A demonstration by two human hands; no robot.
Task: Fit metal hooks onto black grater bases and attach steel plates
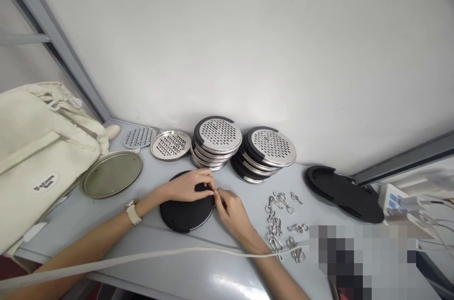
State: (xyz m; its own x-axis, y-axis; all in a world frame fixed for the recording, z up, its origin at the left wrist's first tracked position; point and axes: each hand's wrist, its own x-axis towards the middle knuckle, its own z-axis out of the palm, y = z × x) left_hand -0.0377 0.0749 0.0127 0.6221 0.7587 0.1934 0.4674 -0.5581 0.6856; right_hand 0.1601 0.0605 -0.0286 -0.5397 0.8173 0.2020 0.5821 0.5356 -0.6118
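A black round disc [184, 212] lies flat on the grey table in front of me. My left hand [189, 185] rests on its upper edge with fingers curled down onto the rim. My right hand [230, 209] is at the disc's right edge, fingertips pinched together against the rim where the two hands meet. What the pinch holds is too small to make out. A scatter of small metal wire clips [283, 224] lies just right of my right hand.
Two stacks of perforated metal discs with black rims [217, 141] [267, 153] stand behind. Loose grater discs [170, 144] [139, 137] and a plain metal lid [111, 174] lie left. A cream bag [39, 149] sits far left, black discs [344, 192] right. A white cable [142, 257] crosses the table.
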